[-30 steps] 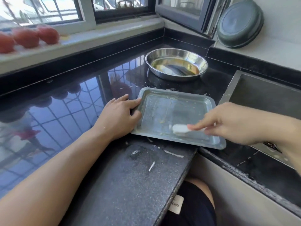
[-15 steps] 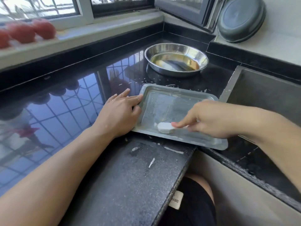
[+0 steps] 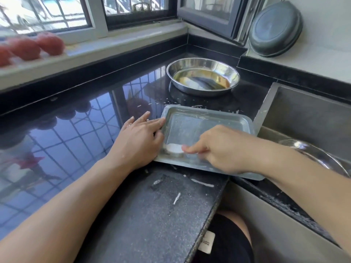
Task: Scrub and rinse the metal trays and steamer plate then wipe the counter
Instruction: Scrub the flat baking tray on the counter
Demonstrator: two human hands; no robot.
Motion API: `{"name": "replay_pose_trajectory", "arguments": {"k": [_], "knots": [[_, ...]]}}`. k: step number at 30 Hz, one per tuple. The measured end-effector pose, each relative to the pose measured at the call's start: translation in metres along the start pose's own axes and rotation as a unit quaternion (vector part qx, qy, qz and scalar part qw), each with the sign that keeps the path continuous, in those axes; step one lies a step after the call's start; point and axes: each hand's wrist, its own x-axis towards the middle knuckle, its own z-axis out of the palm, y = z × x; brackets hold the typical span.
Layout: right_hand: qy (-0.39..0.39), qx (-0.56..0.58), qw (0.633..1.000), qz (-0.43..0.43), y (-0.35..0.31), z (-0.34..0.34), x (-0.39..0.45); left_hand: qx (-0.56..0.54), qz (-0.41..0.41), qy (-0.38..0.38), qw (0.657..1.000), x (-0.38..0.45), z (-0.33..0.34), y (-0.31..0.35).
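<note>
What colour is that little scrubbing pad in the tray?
White: the scrubbing pad under the right hand, clearest in the head view.

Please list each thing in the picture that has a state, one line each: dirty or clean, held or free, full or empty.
rectangular metal tray: flat on the counter, smeared with whitish residue, being scrubbed.
white scrubber: pinched, pressed into the tray's near-left corner.
right hand: grips the scrubber.
left hand: fingers straight, steadying the tray's left rim.
round metal dish: upright, holds yellowish liquid.
counter: spattered with white bits.
</note>
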Motion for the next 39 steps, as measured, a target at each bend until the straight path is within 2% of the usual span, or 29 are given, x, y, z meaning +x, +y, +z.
{"name": "replay_pose_trajectory", "arguments": {"k": [2,5,10,14,19,23,27,33,39], "knots": [[-0.002,0.010,1.000,-0.023,-0.006,0.001,-0.002,-0.003,0.000,-0.004,1.000,0.001,0.000,0.000],[0.030,-0.006,0.997,0.069,0.014,-0.009,0.004,-0.007,0.002,-0.011,1.000,0.000,-0.001,0.000],[-0.027,0.042,0.999,-0.018,0.011,0.005,-0.022,0.003,0.011,-0.014,1.000,0.001,-0.001,0.001],[0.039,-0.006,0.994,0.105,0.049,-0.013,-0.016,0.003,0.017,-0.030,0.999,0.001,-0.001,0.000],[-0.042,0.044,0.998,0.011,0.035,0.000,-0.036,0.008,0.028,-0.027,0.999,0.002,0.000,-0.001],[0.025,0.017,0.996,0.082,0.050,-0.011,-0.026,0.019,0.049,-0.037,0.998,0.001,-0.001,-0.001],[-0.046,0.052,0.997,0.044,0.040,-0.006,-0.034,0.029,0.038,-0.051,0.998,0.002,0.001,-0.001],[0.031,0.011,0.988,0.152,0.068,-0.019,-0.001,0.027,0.037,-0.068,0.997,0.004,0.003,-0.003],[0.087,-0.127,0.980,0.127,0.063,-0.020,0.033,0.024,0.044,-0.075,0.996,0.004,0.000,-0.004]]}}
